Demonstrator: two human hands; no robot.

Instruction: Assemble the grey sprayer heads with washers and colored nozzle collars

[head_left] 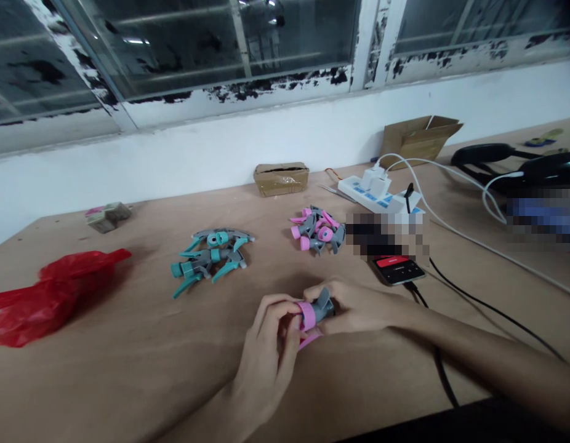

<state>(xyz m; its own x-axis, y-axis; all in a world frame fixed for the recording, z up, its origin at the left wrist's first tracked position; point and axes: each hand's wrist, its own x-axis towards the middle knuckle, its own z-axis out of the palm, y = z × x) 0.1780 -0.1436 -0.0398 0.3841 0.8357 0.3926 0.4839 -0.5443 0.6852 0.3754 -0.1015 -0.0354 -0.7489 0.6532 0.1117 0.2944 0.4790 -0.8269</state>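
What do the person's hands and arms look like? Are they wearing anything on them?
Both the left hand and right hand are bare: no gloves, rings or watch show. The right forearm is slim, without a sleeve.

Looks like smooth, satin plastic on the pink-and-grey spray head [318, 312], likewise on the pink cluster [325, 234] and the teal cluster [215, 255]. Reads as crinkled, shiny film in the red bag [56, 295]. Seems wooden and matt across the worktop [141, 357]. Shows dull cardboard in the low box [280, 183], partly under glossy tape [290, 180], and in the taller box [412, 143]. Appears glassy on the phone screen [399, 269], rough with flaking paint along the window frame [280, 87].
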